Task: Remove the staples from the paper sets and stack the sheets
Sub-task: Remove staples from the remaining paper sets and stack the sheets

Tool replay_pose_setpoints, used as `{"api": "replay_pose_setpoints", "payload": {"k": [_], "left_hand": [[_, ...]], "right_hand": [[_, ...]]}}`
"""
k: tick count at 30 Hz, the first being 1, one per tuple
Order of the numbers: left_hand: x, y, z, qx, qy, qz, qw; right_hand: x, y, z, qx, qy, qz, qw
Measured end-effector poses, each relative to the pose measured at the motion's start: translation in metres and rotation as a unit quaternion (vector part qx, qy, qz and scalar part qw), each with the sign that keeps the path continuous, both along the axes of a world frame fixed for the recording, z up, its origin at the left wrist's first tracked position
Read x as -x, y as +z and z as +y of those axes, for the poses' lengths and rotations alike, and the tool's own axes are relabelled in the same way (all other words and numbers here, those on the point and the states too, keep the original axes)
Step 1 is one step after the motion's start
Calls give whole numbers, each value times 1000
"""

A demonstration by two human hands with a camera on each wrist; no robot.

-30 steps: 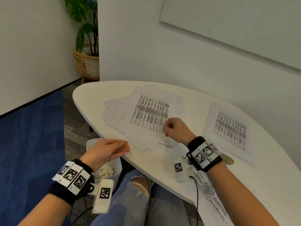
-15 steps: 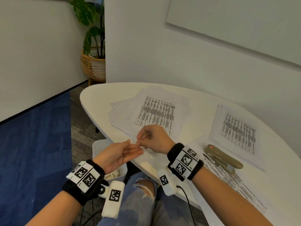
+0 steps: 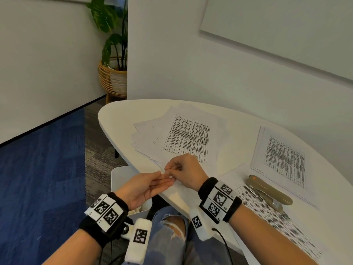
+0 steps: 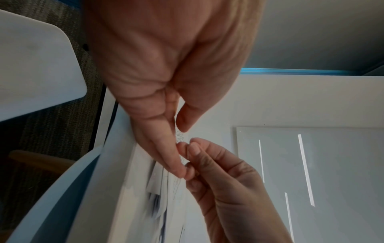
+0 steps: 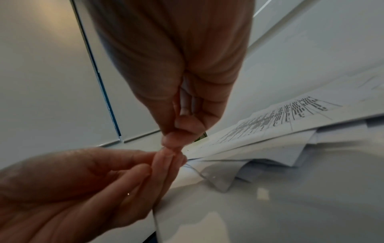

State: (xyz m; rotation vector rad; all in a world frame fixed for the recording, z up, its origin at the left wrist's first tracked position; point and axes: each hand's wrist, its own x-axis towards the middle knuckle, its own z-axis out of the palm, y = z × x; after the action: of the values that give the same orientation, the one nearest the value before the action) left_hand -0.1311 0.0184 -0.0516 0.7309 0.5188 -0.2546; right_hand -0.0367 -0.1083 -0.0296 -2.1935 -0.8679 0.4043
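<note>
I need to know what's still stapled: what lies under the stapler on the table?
The stapler lies on a printed sheet that runs toward the near table edge. The print under its body is covered, and whether more sheets lie beneath cannot be seen.

Black wristbands (image 3: 107, 217) bearing checkered marker tags; ripped blue jeans (image 3: 172, 226); bare forearms.
</note>
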Motion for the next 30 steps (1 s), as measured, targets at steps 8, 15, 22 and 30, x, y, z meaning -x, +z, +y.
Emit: {"api": "replay_pose_setpoints", "payload": {"k": [8,15,22,30], "left_hand": [[-1,-5,7,-61,19,-14,998],[8,-2,80,-153,119,-14,981],[15,-54,113,-231,158,84,956],[-29,-72,89,-347,-28,149,925]], "right_hand": [[-2,12,-11,7,8,30,1000],[-11,15,-60,80,-26,-4,996],[-16,9,-95,14,-132,51,990],[-10,11,-123,-67,-191,130,971]]}}
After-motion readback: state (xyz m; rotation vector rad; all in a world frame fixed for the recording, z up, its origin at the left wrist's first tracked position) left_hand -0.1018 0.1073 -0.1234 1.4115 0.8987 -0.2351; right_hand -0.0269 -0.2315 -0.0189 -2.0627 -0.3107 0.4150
